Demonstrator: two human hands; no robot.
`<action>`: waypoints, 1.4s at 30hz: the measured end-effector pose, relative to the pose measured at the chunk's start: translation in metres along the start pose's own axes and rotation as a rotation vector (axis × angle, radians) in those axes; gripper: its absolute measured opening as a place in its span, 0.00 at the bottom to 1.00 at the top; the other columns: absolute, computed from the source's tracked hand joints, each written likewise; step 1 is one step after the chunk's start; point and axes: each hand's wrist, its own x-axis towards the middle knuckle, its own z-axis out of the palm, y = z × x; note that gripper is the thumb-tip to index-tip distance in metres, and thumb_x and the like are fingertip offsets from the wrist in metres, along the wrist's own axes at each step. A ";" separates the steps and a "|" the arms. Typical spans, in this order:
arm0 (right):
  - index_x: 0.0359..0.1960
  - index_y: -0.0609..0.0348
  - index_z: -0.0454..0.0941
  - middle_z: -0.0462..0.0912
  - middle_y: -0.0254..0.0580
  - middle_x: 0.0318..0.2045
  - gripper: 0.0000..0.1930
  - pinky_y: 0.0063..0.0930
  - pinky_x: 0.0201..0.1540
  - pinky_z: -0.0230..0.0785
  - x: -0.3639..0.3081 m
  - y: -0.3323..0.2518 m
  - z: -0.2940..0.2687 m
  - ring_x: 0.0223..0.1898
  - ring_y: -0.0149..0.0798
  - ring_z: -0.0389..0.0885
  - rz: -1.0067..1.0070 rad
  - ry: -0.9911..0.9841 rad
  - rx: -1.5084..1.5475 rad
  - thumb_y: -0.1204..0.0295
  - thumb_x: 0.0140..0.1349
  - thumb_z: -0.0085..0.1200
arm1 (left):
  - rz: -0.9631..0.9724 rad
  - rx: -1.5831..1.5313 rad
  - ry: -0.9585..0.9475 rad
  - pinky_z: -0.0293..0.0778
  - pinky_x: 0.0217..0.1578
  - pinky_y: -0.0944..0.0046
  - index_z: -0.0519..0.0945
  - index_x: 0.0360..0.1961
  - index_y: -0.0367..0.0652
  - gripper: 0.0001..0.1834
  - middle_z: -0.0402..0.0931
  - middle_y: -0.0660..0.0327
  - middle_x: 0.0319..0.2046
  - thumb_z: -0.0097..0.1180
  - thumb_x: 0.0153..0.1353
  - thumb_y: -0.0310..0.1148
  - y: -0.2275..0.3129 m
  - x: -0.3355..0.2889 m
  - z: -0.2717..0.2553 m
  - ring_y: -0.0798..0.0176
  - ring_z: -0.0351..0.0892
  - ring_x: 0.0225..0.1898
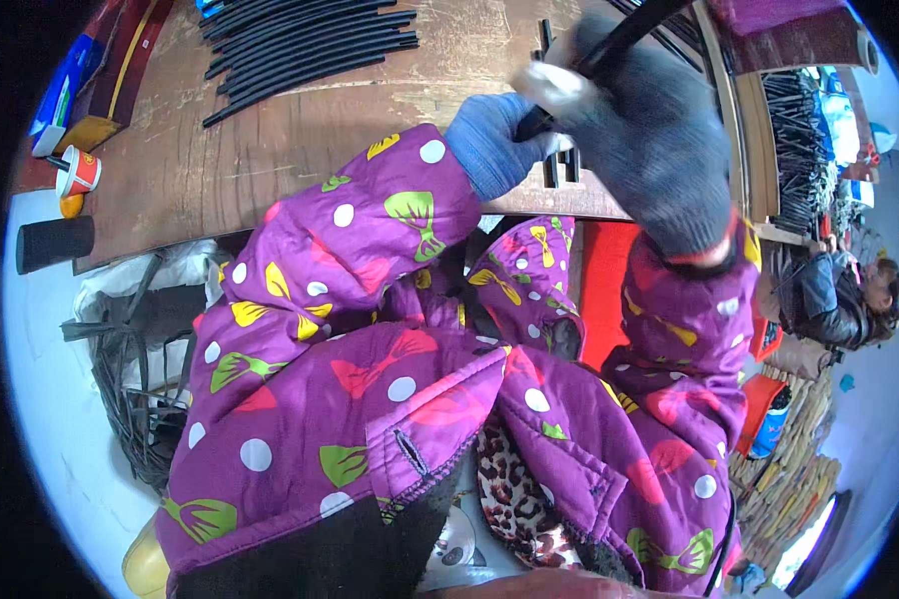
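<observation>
My left hand, in a blue-grey knitted glove, is closed over the table's near edge with its thumb and fingers on a dark end. My right hand, in a dark grey glove, is smeared by motion just right of it. A thick black rod slants up and right from the right hand's grip and lines up with the dark end. I cannot tell whether they are one piece. Something white and blurred shows at the right fingertips. Several thin black sticks lie on the table under the hands.
Black sticks lie side by side on the worn wooden table. A red-and-white paper cup and a black cylinder are at the left edge. Below lies a bag of black strips. Another person is at far right.
</observation>
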 end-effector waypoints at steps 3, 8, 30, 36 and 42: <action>0.45 0.68 0.69 0.75 0.42 0.28 0.27 0.21 0.25 0.66 -0.015 0.004 0.004 0.27 0.31 0.74 0.077 0.546 0.370 0.58 0.51 0.56 | -0.339 0.170 -0.160 0.66 0.24 0.66 0.79 0.35 0.44 0.14 0.73 0.59 0.17 0.63 0.46 0.35 0.042 0.000 -0.009 0.68 0.67 0.19; 0.50 0.60 0.68 0.74 0.48 0.44 0.23 0.28 0.46 0.64 -0.045 0.069 -0.010 0.47 0.35 0.72 -0.032 0.236 0.132 0.63 0.54 0.52 | -0.286 0.005 -0.192 0.69 0.38 0.71 0.77 0.40 0.39 0.13 0.78 0.62 0.32 0.58 0.51 0.26 0.023 -0.006 -0.015 0.72 0.74 0.34; 0.37 0.62 0.72 0.76 0.54 0.40 0.12 0.38 0.41 0.74 0.014 0.074 -0.075 0.43 0.47 0.76 0.100 0.056 0.953 0.67 0.56 0.48 | -0.559 -0.199 -0.341 0.70 0.34 0.71 0.75 0.39 0.36 0.13 0.76 0.63 0.30 0.57 0.51 0.26 0.029 0.002 -0.028 0.73 0.73 0.32; 0.33 0.63 0.74 0.76 0.57 0.39 0.10 0.47 0.41 0.73 0.004 0.095 -0.074 0.45 0.52 0.74 0.228 0.225 1.323 0.70 0.57 0.45 | -0.584 -0.330 -0.466 0.72 0.30 0.69 0.73 0.38 0.34 0.13 0.76 0.58 0.27 0.54 0.54 0.30 0.034 0.002 -0.033 0.68 0.76 0.25; 0.33 0.63 0.73 0.76 0.56 0.39 0.10 0.51 0.43 0.70 -0.011 0.101 -0.068 0.44 0.52 0.74 0.344 0.366 1.304 0.70 0.56 0.44 | -0.576 -0.270 -0.439 0.72 0.22 0.70 0.72 0.41 0.34 0.14 0.76 0.57 0.28 0.51 0.56 0.32 0.043 0.005 -0.028 0.69 0.74 0.22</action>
